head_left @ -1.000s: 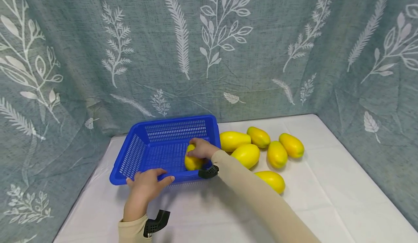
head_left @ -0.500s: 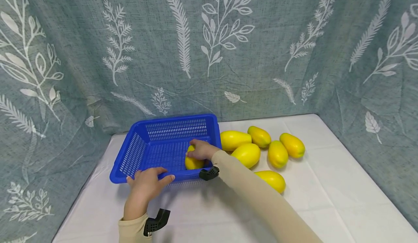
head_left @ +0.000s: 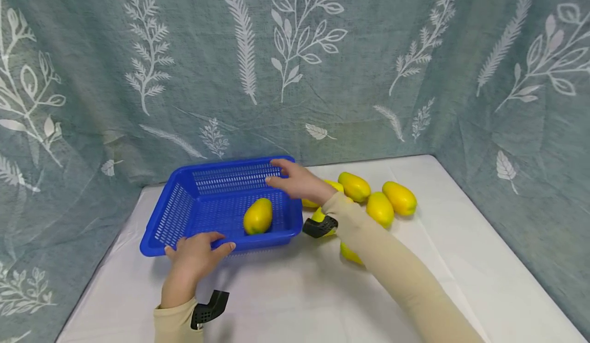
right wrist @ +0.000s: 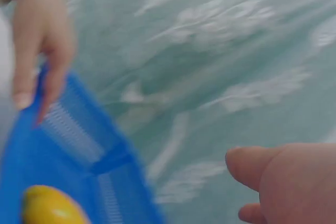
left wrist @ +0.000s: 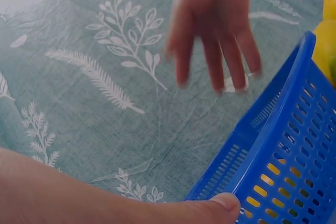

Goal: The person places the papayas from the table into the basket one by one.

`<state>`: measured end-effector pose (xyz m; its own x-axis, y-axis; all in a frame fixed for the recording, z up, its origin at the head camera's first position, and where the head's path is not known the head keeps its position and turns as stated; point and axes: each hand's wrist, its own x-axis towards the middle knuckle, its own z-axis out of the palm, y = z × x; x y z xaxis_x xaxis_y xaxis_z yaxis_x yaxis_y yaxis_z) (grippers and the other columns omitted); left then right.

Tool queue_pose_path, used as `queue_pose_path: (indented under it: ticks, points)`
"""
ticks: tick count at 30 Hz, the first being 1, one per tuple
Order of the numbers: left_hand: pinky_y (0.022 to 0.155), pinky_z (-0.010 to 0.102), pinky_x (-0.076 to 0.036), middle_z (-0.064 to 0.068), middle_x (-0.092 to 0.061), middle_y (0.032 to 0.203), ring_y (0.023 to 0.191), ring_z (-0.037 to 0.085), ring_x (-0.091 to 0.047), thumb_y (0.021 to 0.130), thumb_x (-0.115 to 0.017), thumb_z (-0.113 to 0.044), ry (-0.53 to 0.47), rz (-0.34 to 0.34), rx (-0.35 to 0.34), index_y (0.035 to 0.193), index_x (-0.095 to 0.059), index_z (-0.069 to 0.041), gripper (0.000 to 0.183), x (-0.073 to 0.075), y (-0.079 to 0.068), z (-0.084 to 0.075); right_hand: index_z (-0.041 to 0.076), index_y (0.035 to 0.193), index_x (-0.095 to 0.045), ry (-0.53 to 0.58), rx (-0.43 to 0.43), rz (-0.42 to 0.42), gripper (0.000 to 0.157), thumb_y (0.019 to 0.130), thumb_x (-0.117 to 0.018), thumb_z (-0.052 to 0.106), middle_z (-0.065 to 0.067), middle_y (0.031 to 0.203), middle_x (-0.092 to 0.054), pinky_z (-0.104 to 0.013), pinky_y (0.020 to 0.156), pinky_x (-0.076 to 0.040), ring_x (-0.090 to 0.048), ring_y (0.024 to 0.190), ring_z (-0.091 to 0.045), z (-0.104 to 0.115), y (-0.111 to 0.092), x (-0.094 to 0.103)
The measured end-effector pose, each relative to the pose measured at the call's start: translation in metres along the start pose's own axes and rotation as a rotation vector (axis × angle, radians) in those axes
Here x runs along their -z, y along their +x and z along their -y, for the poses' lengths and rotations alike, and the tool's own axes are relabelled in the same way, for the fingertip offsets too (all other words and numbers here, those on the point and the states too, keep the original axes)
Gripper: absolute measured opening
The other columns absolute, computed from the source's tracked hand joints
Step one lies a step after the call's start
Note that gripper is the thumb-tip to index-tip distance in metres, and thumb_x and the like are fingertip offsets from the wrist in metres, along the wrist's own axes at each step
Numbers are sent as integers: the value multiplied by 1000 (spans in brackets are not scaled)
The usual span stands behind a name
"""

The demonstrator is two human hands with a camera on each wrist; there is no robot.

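Note:
My left hand (head_left: 193, 258) holds the near rim of a blue plastic basket (head_left: 269, 240), thumb along the rim and fingers over it. Inside the basket, near its front right, lies one yellow mango-like fruit (head_left: 258, 216) that neither hand touches. My right hand (head_left: 299, 181) hangs over the basket's right side with fingers spread and nothing in them. The left wrist view shows this right hand (left wrist: 212, 30) with fingers pointing down, above the basket's far side. In the right wrist view, the left hand's (right wrist: 42, 51) thumb and fingers straddle the rim.
Several more yellow fruits (head_left: 399, 198) lie on the white cloth (head_left: 442, 245) to the right of the basket, some partly behind my right forearm. A grey-green curtain (head_left: 350, 102) with white leaf prints stands behind the table and along its sides.
My right hand has let go of the fruit and risen back and to the right, leaving the fruit in the basket. The left hand keeps its place on the rim. The head view has shifted slightly.

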<state>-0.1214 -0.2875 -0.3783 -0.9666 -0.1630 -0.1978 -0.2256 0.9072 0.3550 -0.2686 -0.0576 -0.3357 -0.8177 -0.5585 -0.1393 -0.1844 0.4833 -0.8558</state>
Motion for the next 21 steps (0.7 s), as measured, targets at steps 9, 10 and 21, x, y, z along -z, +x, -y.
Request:
queue_pose_path:
  ticks: [9, 10, 21]
  points:
    - [103, 91, -7, 30, -55, 144, 136, 76, -24, 98, -60, -46, 4, 25, -8, 135, -64, -4, 56, 1, 3, -4, 18, 162, -25, 199, 4, -191, 61, 108, -47, 37, -22, 159, -38, -56, 109, -49, -48, 141, -43, -51, -90, 96]
    - [103, 91, -8, 30, -56, 144, 136, 75, -24, 98, -60, -46, 1, 23, -11, 135, -64, -4, 56, 0, 4, -4, 17, 163, -23, 205, -6, -209, 63, 108, -46, 37, -23, 161, -36, -56, 109, -49, -46, 142, -45, -62, -102, 104]
    - [101, 92, -10, 30, -57, 142, 134, 76, -28, 97, -61, -48, 30, 3, -12, 134, -65, -4, 57, 1, 1, 1, 7, 164, -11, 354, -14, -359, 70, 109, -41, 39, -32, 162, -23, -23, 86, -59, -64, 118, -14, -141, -179, 136]
